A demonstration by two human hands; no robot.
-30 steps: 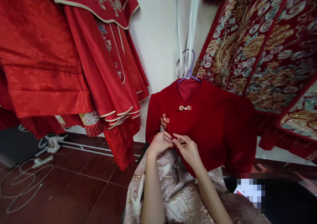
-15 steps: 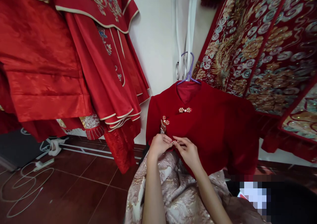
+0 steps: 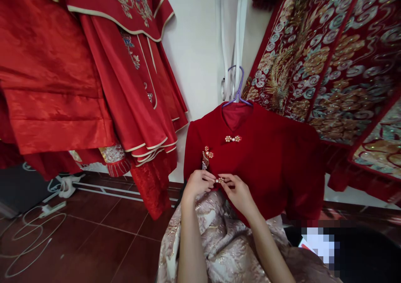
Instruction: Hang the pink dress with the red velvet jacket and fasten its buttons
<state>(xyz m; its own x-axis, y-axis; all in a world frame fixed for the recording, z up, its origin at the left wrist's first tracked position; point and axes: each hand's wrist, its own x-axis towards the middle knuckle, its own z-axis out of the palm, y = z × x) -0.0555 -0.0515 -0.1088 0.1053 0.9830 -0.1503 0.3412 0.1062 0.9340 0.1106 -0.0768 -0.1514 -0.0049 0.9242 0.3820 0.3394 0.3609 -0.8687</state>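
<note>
A dark red velvet jacket (image 3: pixel 263 157) hangs in front of me on a purple hanger (image 3: pixel 240 92). At its lower front edge, my left hand (image 3: pixel 198 184) and my right hand (image 3: pixel 237 191) pinch the two sides of a pearl-and-gold clasp (image 3: pixel 218 180). The fingertips of both hands nearly meet there and partly cover it. A matching clasp (image 3: pixel 233 139) sits below the collar. Higher on the left of the chest is a beaded ornament with a dangling tassel (image 3: pixel 206 155). Pale pink brocade fabric (image 3: pixel 219 241) spreads beneath my forearms.
Red garments with cream piping (image 3: pixel 125 74) hang on the left. An embroidered red and gold garment (image 3: pixel 313 74) hangs at the right. White straps (image 3: pixel 239 28) run down to the hanger. A white cable (image 3: pixel 34 241) and a power strip (image 3: pixel 53 208) lie on the tiled floor.
My left hand has shifted slightly left, and more of the clasp shows between my fingers. The camera view has moved a little. The jacket hangs as before.
</note>
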